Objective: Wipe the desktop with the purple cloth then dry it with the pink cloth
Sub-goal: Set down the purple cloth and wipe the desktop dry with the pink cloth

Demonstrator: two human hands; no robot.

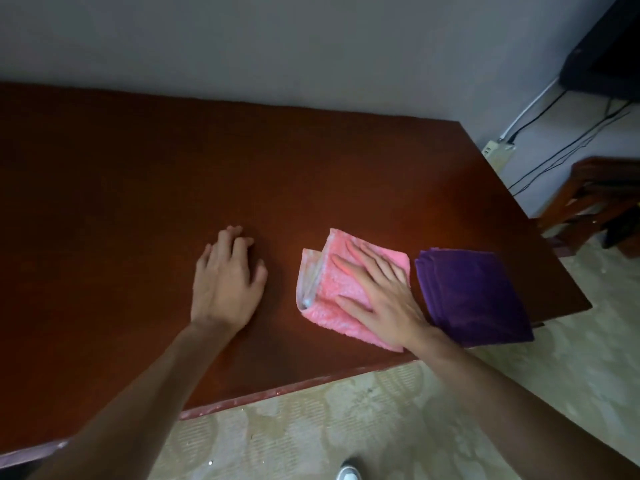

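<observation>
A folded pink cloth (325, 292) lies on the reddish-brown desktop (138, 188), right of centre near the front edge. My right hand (381, 292) presses flat on it with straight, spread fingers. Just to its right a folded purple cloth (474, 292) lies at the desk's front right corner, touched by neither hand. My left hand (225, 278) rests palm down on the bare wood, left of the pink cloth, its fingers slightly bent.
A grey wall runs along the back of the desk. To the right stand a wooden chair (595, 202), a power strip (498, 152) with cables and a dark object up in the corner. Patterned floor lies below the front edge, with a shoe (348, 472).
</observation>
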